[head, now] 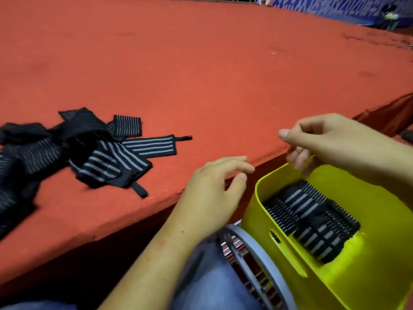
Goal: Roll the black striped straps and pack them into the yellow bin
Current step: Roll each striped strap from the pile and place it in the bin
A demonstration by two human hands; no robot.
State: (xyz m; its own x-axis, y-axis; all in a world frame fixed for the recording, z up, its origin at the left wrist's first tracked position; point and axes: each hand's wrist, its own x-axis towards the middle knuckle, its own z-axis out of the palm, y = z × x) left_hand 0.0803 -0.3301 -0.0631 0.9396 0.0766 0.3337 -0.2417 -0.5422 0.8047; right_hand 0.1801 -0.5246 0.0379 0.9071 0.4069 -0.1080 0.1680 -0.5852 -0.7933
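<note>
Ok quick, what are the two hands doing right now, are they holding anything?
Left hand: open, holding nothing.
Right hand: open, fingers loosely curled above the bin, holding nothing.

The left hand [214, 186] hovers just left of the yellow bin [368, 276], palm down, fingers loosely bent and empty, with its bare forearm reaching in from below. The right hand [330, 142] hangs above the bin's far rim, fingers loosely curled, thumb extended, holding nothing.
</note>
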